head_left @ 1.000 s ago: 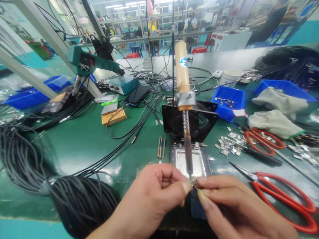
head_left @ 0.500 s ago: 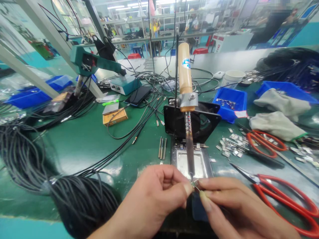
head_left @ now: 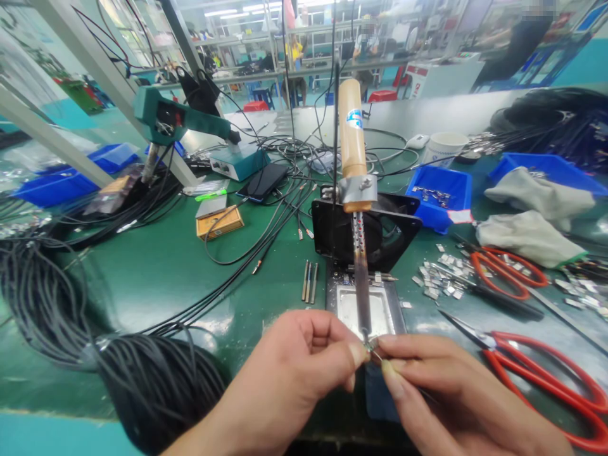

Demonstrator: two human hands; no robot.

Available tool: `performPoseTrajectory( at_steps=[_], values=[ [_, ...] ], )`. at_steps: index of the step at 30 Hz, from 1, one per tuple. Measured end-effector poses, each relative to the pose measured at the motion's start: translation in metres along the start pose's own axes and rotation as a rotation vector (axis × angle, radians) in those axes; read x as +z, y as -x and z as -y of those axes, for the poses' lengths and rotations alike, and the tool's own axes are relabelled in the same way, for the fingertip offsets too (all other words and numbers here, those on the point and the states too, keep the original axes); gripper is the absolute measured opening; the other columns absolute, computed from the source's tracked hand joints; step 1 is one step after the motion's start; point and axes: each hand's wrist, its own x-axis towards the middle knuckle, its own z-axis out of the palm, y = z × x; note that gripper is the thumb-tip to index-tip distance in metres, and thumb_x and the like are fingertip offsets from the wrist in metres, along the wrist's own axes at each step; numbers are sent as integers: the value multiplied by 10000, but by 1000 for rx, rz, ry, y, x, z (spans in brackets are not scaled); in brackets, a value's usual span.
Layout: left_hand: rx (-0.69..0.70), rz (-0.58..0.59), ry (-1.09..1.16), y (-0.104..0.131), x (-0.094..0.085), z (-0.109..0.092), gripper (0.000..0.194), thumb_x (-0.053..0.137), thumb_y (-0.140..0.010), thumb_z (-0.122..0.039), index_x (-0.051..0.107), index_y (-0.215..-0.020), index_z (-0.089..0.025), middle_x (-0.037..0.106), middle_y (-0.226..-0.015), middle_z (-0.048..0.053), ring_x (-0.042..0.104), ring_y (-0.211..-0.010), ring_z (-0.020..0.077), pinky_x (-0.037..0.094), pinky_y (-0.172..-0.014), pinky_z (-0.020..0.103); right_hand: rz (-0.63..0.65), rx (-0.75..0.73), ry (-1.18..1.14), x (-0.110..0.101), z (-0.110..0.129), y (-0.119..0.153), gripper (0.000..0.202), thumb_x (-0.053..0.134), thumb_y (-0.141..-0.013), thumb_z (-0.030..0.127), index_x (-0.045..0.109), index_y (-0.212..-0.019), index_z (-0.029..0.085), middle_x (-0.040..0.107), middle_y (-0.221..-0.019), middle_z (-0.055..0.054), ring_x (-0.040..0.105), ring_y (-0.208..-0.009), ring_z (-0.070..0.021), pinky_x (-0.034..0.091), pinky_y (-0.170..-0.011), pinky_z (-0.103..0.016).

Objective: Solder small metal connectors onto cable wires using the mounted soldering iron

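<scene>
A soldering iron (head_left: 354,139) with a tan handle is clamped upright, its tip pointing down over a metal tray (head_left: 340,304). Right below the tip, my left hand (head_left: 304,373) pinches a tiny piece between thumb and forefinger; its shape is too small to make out. From the other side my right hand (head_left: 441,380) holds a thin wire (head_left: 376,356) between thumb and fingers, its end meeting the tip and the left fingertips. Behind the iron stands a black fan (head_left: 389,231).
Red-handled scissors (head_left: 546,373) lie at the right, near loose metal terminals (head_left: 439,275) and grey gloves (head_left: 527,237). A blue bin (head_left: 439,196) stands farther back. Coiled black cables (head_left: 161,386) fill the left front. A small orange box (head_left: 220,221) lies at centre left.
Both hands keep nearly the same place under the iron's tip, with the right fingers shifted very slightly upward. Everything else looks the same.
</scene>
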Motion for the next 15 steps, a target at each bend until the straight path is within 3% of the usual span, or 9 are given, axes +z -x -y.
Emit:
performPoseTrajectory(
  at_steps=[3, 15],
  values=[
    [8, 4, 2, 1, 0, 0, 202, 680, -788, -296, 608, -651, -166, 533, -585, -53, 335, -539, 92, 210, -509, 270, 17, -63, 10, -1, -3, -1, 223, 698, -803, 23, 711, -934, 203, 772, -989, -13, 761, -882, -110, 599, -809, -132],
    [5, 10, 12, 1, -1, 1, 215, 693, -789, -298, 604, -643, -166, 529, -583, -52, 334, -539, 89, 199, -498, 265, -18, 8, 16, 1, 3, -1, 167, 706, -819, 74, 716, -899, 220, 779, -970, 7, 761, -874, -93, 582, -809, -103]
  ],
)
